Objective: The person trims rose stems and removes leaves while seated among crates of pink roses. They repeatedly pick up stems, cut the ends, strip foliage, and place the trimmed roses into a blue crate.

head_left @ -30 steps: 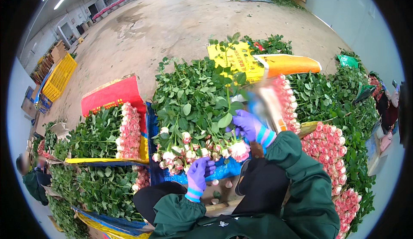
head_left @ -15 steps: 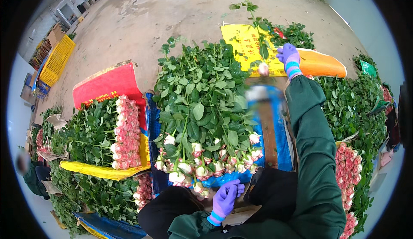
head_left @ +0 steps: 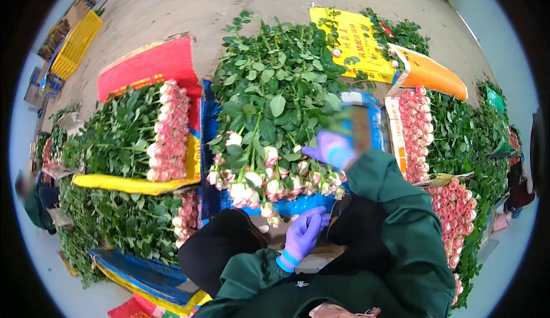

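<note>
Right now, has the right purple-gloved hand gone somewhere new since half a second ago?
Yes. The right purple-gloved hand has moved leftward and down, away from the yellow printed sack.

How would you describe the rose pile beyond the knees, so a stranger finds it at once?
Start from the person's dark knees, bottom middle. Beyond them, the rose pile is bordered by blue sheeting. Its blooms lie uneven; the roses at both sides form tight columns.

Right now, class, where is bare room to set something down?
Bare tan concrete floor, bordered by the red sheet, leafy pink-white rose heap and yellow sheet. Crowded: the heap, with the purple-gloved right hand near its blooms.
</note>
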`<state>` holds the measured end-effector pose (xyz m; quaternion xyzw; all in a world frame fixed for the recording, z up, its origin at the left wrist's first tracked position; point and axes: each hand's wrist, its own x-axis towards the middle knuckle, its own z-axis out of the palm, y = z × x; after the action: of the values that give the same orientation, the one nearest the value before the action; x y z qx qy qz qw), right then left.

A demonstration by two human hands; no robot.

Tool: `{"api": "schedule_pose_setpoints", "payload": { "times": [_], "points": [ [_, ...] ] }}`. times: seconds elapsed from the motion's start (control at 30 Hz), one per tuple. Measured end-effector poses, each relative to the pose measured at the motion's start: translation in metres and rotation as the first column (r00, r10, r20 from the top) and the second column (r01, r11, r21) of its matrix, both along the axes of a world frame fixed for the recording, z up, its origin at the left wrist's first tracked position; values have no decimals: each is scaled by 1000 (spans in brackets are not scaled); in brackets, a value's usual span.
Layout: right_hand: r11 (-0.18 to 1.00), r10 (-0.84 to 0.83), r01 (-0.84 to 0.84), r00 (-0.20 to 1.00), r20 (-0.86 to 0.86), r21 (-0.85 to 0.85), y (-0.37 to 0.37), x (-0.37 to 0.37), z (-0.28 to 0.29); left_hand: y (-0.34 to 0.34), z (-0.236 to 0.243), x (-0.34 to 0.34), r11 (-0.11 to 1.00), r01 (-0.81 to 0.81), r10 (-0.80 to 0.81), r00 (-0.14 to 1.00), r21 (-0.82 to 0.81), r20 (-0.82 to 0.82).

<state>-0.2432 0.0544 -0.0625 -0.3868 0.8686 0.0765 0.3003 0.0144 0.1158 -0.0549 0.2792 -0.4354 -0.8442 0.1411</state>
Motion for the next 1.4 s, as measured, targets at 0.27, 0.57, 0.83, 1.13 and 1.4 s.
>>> {"api": "schedule_pose_setpoints", "payload": {
  "times": [0.27,0.57,0.83,1.13,1.4],
  "points": [
    [780,-165,275,957,239,-562,1,-7,33,-20,-8,25,955,-275,274,961,-114,-19],
    [118,197,469,853,483,-875,52,41,39,-56,-22,8,981,-191,192,979,33,-65],
    [354,31,897,270,962,-263,77,82,10,-53,4,-2,993,-10,19,997,116,-77],
    [348,184,816,423,887,-461,81,89,132,-7,-134,7,928,-192,266,941,-318,209],
    [738,-256,207,967,18,-642,138,94,-40,2,-109,-7,911,-409,411,911,-57,24]
  ]
}}
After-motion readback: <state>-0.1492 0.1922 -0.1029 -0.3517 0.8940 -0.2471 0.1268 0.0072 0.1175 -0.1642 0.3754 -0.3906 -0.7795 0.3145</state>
